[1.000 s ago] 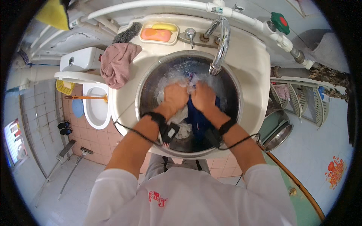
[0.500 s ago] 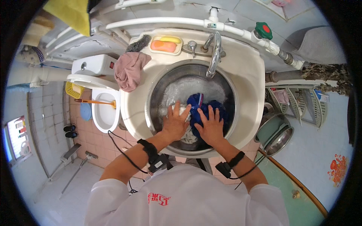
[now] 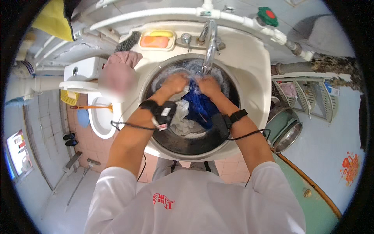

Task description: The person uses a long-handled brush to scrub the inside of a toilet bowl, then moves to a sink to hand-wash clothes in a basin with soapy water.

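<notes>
A round metal basin [image 3: 163, 146] holds water, a blue wet cloth [image 3: 200, 109] and a white wet cloth [image 3: 181, 123]. My left hand [image 3: 175, 84] is closed at the far side of the basin, with the white cloth coming out from beneath it. Beside it, my right hand [image 3: 209, 86] is closed on the far end of the blue cloth, just below the faucet [image 3: 210, 48]. The fingers of both hands are partly hidden by splashing and blur. Foamy water surrounds them.
The cream sink counter [image 3: 257, 78] carries a soap dish [image 3: 173, 45], a grey scrubber [image 3: 128, 42] and a pink cloth [image 3: 119, 72]. White pipes [image 3: 156, 15] run along the wall. A toilet [image 3: 102, 121] stands left; metal basins [image 3: 290, 136] and corner shelves [image 3: 307, 99] are right.
Both hands have moved from flat on the cloths to the far side of the basin and closed. The blue cloth now stretches lengthwise toward me. The view has shifted slightly.
</notes>
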A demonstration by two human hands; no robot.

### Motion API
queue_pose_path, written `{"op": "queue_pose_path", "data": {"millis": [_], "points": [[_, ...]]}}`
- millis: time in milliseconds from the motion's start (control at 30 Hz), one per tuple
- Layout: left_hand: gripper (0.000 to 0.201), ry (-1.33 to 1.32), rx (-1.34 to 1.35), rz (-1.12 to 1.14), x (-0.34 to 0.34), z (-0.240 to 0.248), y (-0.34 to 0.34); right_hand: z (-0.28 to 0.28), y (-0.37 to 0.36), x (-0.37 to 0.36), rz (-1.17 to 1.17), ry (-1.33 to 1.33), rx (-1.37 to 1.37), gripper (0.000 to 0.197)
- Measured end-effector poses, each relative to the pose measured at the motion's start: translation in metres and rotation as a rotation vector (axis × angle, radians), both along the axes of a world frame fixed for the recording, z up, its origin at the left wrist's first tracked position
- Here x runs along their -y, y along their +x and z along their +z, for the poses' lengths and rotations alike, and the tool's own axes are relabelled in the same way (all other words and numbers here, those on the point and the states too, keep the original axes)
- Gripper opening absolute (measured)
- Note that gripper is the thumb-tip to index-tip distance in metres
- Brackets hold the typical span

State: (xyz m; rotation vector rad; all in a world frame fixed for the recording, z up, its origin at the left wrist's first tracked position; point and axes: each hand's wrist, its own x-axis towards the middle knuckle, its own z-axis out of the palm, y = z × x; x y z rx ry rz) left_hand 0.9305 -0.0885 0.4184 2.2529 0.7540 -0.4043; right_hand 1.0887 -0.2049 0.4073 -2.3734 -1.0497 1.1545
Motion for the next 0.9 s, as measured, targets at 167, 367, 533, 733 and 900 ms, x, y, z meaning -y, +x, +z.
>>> {"op": "queue_pose_path", "data": {"millis": [167,367,533,733,900], "points": [[0.052,-0.094,0.449,0.318,0.057,0.113,-0.04,0.092,-0.018,0.056,-0.173,0.273,-0.059,0.059],[0.078,0.274,0.111,0.114,0.147,0.11,-0.07,0.085,-0.074,0.133,0.204,0.516,0.322,0.051],[0.074,0.319,-0.097,0.114,0.148,0.065,-0.047,0.061,-0.078,0.112,0.311,0.206,0.484,0.057],[0.043,0.283,-0.083,0.134,0.109,0.012,-0.023,0.019,-0.041,0.059,0.47,-0.023,0.448,0.043],[0.043,-0.047,0.071,0.216,0.047,0.001,-0.022,0.04,-0.016,0.023,0.333,0.081,0.227,0.042]]}}
